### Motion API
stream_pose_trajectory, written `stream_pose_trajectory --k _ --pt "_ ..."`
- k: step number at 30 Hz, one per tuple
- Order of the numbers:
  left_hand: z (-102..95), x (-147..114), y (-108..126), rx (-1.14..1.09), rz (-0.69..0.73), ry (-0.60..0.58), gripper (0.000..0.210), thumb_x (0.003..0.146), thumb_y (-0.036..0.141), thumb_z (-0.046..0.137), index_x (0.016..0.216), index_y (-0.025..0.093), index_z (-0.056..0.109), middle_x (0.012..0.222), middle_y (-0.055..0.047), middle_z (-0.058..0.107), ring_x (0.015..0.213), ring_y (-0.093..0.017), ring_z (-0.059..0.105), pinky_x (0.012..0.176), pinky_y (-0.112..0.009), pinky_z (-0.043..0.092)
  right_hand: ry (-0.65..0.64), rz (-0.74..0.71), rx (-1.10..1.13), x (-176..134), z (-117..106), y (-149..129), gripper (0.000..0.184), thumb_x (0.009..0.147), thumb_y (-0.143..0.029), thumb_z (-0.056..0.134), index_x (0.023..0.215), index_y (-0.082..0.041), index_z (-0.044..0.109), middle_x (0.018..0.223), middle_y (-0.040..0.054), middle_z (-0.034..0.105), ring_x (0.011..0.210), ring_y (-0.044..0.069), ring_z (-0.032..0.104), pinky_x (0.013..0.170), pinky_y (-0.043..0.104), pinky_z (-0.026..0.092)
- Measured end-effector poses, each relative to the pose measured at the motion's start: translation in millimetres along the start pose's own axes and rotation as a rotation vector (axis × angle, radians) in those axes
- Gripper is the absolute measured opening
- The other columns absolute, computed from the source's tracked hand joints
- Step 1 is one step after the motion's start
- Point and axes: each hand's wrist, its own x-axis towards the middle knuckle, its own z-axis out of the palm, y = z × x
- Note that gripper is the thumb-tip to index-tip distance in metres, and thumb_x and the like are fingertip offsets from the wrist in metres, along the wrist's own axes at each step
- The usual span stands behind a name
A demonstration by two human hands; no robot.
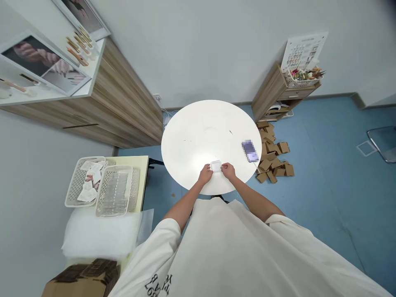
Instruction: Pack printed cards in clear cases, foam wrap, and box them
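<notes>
A small, shallow, whitish see-through box (215, 165) is near the front edge of the round white table (198, 123). My left hand (205, 174) has its fingers curled at the box's left side. At the right side, my right hand (228, 170) pinches the edge between thumb and fingers. What the box contains, if anything, is too small to make out. To the right on the tabletop lies a phone (250, 151), blurred into blocks, with a white cable running off the edge.
Small brown cardboard boxes (272, 159) lie piled on the floor right of the table. At left, a side table (142, 165) carries two white baskets (113, 190), a stack of white foam sheets (100, 235) and a carton (82, 280). Wooden cabinets (130, 95) stand behind.
</notes>
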Motion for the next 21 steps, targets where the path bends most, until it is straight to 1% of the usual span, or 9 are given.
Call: stream_pose_trajectory --k 3,6,10,12,14,17,19,21 --pt "18.8 2.1 -1.7 0.057 -0.043 -0.025 0.057 0.083 0.020 0.062 0.138 0.019 0.045 0.140 -0.015 0.056 0.120 -0.025 0.060 0.102 -0.037 0.046 -0.022 0.010 -0.009 4.7 -7.6 9.4 0.015 0.077 -0.028 0.060 0.090 -0.023 0.062 0.082 -0.0001 0.070 0.081 0.018 0.066 0.077 0.029 0.051" --pt "30.5 3.9 -5.1 0.074 -0.076 -0.028 0.058 0.083 0.020 0.063 0.139 0.019 0.044 0.142 -0.015 0.055 0.121 -0.025 0.060 0.101 -0.037 0.046 -0.037 0.005 -0.026 5.5 -12.2 16.5 0.013 0.077 -0.027 0.060 0.090 -0.023 0.062 0.083 0.0000 0.069 0.081 0.018 0.066 0.079 0.031 0.052" --pt "37.2 4.5 -6.4 0.090 -0.109 -0.035 0.058 0.084 0.022 0.062 0.139 0.019 0.044 0.143 -0.015 0.054 0.124 -0.025 0.058 0.101 -0.037 0.046 -0.076 0.007 -0.036 3.8 -16.6 23.2 0.015 0.078 -0.026 0.059 0.093 -0.023 0.063 0.088 0.0011 0.070 0.086 0.020 0.066 0.081 0.034 0.053" --pt "38.1 3.3 -4.7 0.105 -0.093 -0.045 0.057 0.084 0.022 0.062 0.138 0.020 0.045 0.143 -0.014 0.054 0.126 -0.025 0.057 0.102 -0.038 0.046 -0.116 -0.004 -0.039 3.1 -19.8 24.9 0.017 0.078 -0.024 0.058 0.094 -0.024 0.065 0.091 0.0019 0.071 0.090 0.020 0.066 0.083 0.035 0.053" --pt "38.2 1.5 -2.4 0.134 -0.071 -0.053 0.057 0.084 0.022 0.061 0.138 0.020 0.045 0.144 -0.013 0.054 0.128 -0.026 0.055 0.103 -0.039 0.045 -0.130 -0.028 -0.041 3.7 -26.5 26.6 0.018 0.079 -0.023 0.058 0.095 -0.024 0.067 0.096 0.0035 0.071 0.093 0.021 0.066 0.086 0.036 0.053" --pt "36.9 -1.8 -0.4 0.174 -0.040 -0.070 0.059 0.084 0.022 0.060 0.141 0.020 0.043 0.146 -0.014 0.052 0.133 -0.028 0.051 0.106 -0.040 0.043 -0.075 -0.094 -0.049 8.4 -49.2 31.9 0.023 0.082 -0.024 0.055 0.101 -0.023 0.068 0.107 0.0060 0.070 0.096 0.021 0.065 0.092 0.038 0.052" --pt "35.3 -3.7 -0.7 0.188 -0.015 -0.087 0.060 0.085 0.022 0.059 0.142 0.020 0.042 0.146 -0.014 0.052 0.134 -0.028 0.049 0.106 -0.040 0.043 -0.005 -0.153 -0.074 14.8 -74.2 37.9 0.031 0.085 -0.026 0.049 0.110 -0.021 0.066 0.114 0.0080 0.067 0.096 0.021 0.065 0.094 0.038 0.051" --pt "33.8 -5.1 -1.7 0.203 0.018 -0.112 0.059 0.086 0.022 0.058 0.143 0.020 0.041 0.144 -0.014 0.054 0.132 -0.028 0.051 0.105 -0.041 0.044 0.094 -0.204 -0.161 23.3 -103.8 44.9 0.037 0.088 -0.027 0.044 0.117 -0.018 0.064 0.120 0.0118 0.063 0.103 0.023 0.062 0.098 0.039 0.049"
